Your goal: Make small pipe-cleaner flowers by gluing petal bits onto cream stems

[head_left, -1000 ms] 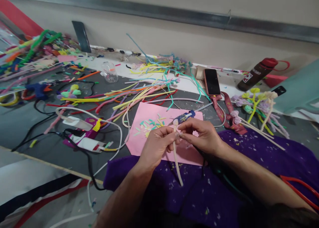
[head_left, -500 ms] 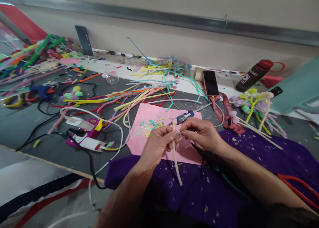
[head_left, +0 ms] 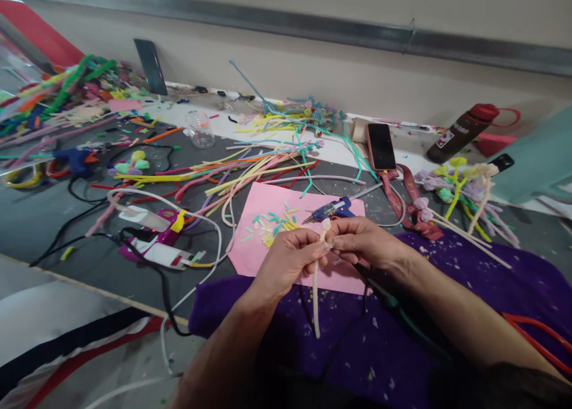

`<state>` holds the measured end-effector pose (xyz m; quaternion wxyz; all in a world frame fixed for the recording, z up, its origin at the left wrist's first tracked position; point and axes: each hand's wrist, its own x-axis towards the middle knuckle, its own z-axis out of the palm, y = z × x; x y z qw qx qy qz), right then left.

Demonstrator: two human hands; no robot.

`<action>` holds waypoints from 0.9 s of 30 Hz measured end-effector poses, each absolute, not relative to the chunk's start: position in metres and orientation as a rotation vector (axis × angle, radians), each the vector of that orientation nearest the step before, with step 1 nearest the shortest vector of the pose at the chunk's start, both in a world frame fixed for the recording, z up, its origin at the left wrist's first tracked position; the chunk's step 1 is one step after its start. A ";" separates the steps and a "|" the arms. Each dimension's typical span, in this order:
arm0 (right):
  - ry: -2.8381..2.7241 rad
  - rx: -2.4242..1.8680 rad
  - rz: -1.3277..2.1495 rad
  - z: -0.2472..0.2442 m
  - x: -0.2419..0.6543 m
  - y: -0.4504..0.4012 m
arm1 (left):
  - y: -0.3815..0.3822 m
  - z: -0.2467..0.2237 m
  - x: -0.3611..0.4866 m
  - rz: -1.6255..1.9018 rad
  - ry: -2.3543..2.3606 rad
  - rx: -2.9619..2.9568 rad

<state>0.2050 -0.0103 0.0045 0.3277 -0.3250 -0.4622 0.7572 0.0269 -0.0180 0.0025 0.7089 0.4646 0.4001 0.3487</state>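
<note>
Between the thumb and fingers of my left hand (head_left: 295, 255) is a cream pipe cleaner (head_left: 316, 301), its long end hanging down over the purple cloth. A small pale bud (head_left: 326, 225) tops this stem, just above my fingertips. My right hand (head_left: 364, 241) is closed in a pinch at the stem just below the bud, its fingertips against those of my left. Whether a smaller piece is between them is hidden. Behind my hands, a blue glue gun (head_left: 330, 208) lies on a pink sheet (head_left: 250, 212) with several short cut bits (head_left: 272, 221) of green and yellow.
Loose pipe cleaners (head_left: 250, 173) spread across the grey table. A purple power strip (head_left: 167, 221) with cables is at left. A phone (head_left: 382, 146), a dark bottle (head_left: 460, 133) and pipe-cleaner flowers (head_left: 451, 182) stand or lie at right. Purple cloth (head_left: 482, 272) covers the near side.
My right fingertips have come onto the stem beside my left ones. The stem's lower end has swung slightly left, and a dark pointed thing under my right hand is now mostly hidden.
</note>
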 end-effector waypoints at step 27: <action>-1.401 -0.964 1.550 0.006 0.204 -0.013 | -0.012 -0.007 0.028 0.787 0.815 0.813</action>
